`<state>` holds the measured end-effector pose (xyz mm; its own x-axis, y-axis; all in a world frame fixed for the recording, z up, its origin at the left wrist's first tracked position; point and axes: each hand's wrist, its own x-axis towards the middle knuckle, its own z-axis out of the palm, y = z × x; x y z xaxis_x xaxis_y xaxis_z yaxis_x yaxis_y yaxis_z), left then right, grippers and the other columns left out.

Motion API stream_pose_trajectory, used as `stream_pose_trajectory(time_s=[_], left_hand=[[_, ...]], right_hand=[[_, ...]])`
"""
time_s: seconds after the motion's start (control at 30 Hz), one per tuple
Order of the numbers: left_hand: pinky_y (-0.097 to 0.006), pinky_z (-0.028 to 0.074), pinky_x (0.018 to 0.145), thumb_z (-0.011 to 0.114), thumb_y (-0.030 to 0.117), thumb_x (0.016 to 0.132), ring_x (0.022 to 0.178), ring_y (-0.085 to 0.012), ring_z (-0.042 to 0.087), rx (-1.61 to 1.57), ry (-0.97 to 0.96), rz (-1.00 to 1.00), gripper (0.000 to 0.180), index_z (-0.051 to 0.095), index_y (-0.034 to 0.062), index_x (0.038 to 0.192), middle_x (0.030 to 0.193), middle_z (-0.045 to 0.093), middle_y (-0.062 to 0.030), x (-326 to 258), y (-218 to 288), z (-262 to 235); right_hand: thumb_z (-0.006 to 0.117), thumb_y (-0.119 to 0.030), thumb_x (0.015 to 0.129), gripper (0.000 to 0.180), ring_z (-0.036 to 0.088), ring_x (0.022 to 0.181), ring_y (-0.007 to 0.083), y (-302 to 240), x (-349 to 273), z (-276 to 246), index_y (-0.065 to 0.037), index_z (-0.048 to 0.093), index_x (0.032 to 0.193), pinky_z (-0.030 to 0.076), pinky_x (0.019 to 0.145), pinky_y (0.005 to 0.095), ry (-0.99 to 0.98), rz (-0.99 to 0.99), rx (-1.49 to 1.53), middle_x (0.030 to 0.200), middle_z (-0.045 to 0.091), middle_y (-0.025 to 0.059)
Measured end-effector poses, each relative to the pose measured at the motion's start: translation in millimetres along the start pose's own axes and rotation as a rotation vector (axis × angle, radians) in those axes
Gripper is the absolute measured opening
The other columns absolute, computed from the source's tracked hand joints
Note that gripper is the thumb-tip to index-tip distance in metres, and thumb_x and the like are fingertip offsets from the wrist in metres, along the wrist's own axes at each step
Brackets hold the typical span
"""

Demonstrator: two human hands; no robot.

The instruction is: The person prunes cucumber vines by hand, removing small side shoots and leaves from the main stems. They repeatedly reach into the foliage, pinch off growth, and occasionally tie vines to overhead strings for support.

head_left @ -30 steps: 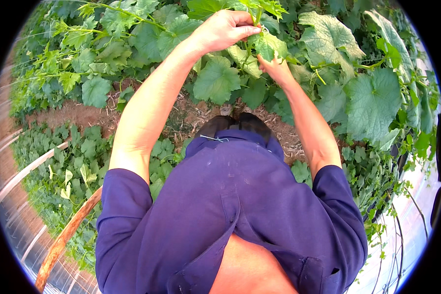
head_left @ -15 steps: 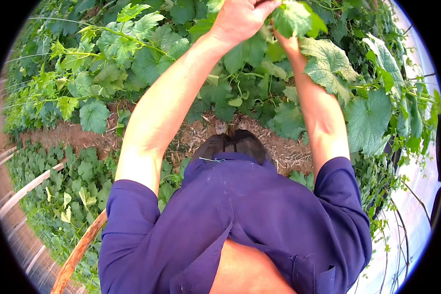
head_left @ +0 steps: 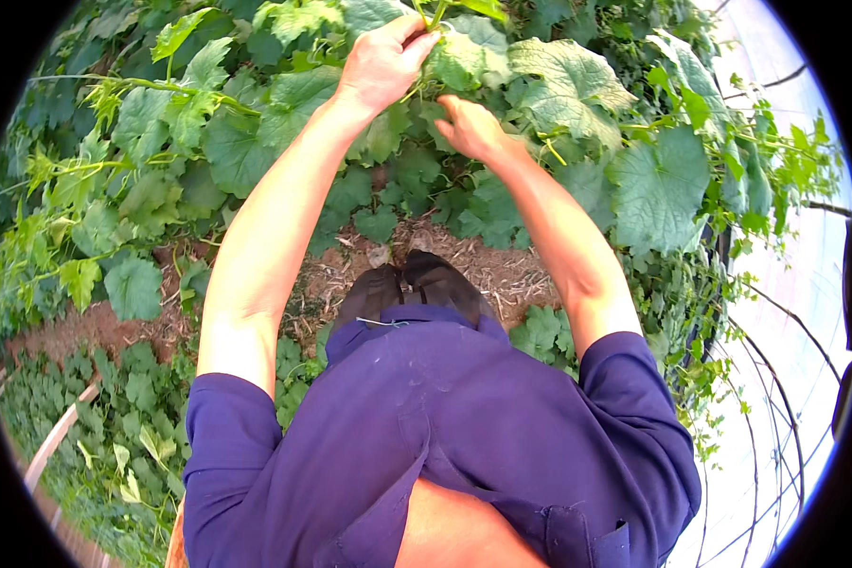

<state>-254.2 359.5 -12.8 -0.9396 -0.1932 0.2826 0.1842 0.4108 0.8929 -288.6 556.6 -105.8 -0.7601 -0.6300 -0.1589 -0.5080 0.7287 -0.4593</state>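
At the far edge of the view, my left hand (head_left: 381,68) pinches a green vine stem (head_left: 435,17) between thumb and fingers. A pale, light-green leaf (head_left: 458,61) hangs just right of that grip. Lower and to the right, my right hand (head_left: 475,129) reaches in among the foliage. Its thumb and fingertips are apart, and nothing shows between them; some of its fingers are hidden. Right of this hand spreads a large, yellow-mottled leaf (head_left: 568,87). Both forearms stretch forward, bare below dark blue sleeves.
Dense vines with broad leaves (head_left: 661,185) fill the far side. Strawy brown soil (head_left: 511,279) lies around my dark shoes (head_left: 435,279). Low plants (head_left: 128,402) grow at the left. Whitish plastic sheeting (head_left: 729,454) with thin dark rods curves along the right.
Both hands have shifted left and nearer to me. The right hand has dropped away from the leaf it was beside, below the left hand. The view has also shifted.
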Motion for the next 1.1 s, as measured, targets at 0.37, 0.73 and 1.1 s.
stream_pose_trajectory(time_s=[0.37,0.73,1.1], left_hand=[[-0.026,0.051,0.077,0.062,0.021,0.095,0.083,-0.0099,0.063,-0.065,0.052,-0.017,0.031,0.063,0.0026,0.12,0.098,0.07,-0.0057,3.2,1.3,16.1],[-0.041,0.055,0.063,0.064,0.012,0.087,0.07,-0.0319,0.066,0.249,-0.223,0.26,0.018,0.064,0.0025,0.102,0.085,0.066,-0.0152,-146.2,126.0,149.8],[-0.03,0.05,0.079,0.07,0.013,0.083,0.086,-0.0147,0.061,0.533,-0.247,-0.085,0.032,0.063,0.0,0.111,0.095,0.068,-0.0088,-128.0,151.3,154.4]], right_hand=[[0.062,-0.02,0.087,0.022,0.066,0.083,0.0324,108.7,-169.0,-76.8,-0.001,0.069,0.098,0.05,0.08,0.0433,0.387,0.065,-0.703,0.086,0.068,0.0159],[0.069,-0.024,0.084,0.041,0.065,0.09,0.0297,120.0,-176.9,-92.9,-0.005,0.062,0.12,0.051,0.085,0.0391,0.607,-0.019,-0.287,0.101,0.067,0.0125],[0.068,-0.024,0.085,0.042,0.065,0.094,0.0293,116.8,-191.6,-92.4,-0.005,0.06,0.122,0.051,0.085,0.038,0.445,-0.436,0.273,0.104,0.066,0.0126]])
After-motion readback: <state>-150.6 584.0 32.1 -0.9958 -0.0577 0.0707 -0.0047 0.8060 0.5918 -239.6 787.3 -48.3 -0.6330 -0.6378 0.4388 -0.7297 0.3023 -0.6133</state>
